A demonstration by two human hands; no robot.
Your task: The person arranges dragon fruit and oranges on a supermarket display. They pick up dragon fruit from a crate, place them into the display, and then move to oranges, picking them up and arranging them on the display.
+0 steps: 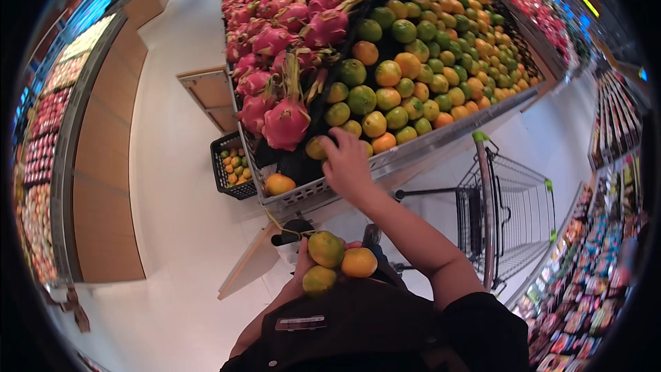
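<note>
Three citrus fruits rest in my left hand (302, 263), held close against my dark apron (356, 315): a greenish mandarin (326, 249) on top, an orange one (359, 262) to its right and a yellow-green one (319, 280) below. My right hand (348, 165) reaches to the front edge of the fruit stand, its fingers on a yellow-green mandarin (315, 148). Beside it slopes a pile of green and orange mandarins (408, 85). Pink dragon fruits (285, 123) are heaped to the left, past a dark divider. One orange mandarin (279, 184) sits alone in the stand's front corner.
A metal shopping cart (508, 212) with green corners stands at the right. On the floor left of the stand is a black crate (232, 165) holding mandarins. A wood-sided produce counter (106, 165) runs along the left; shelves of packaged goods (583, 289) line the lower right.
</note>
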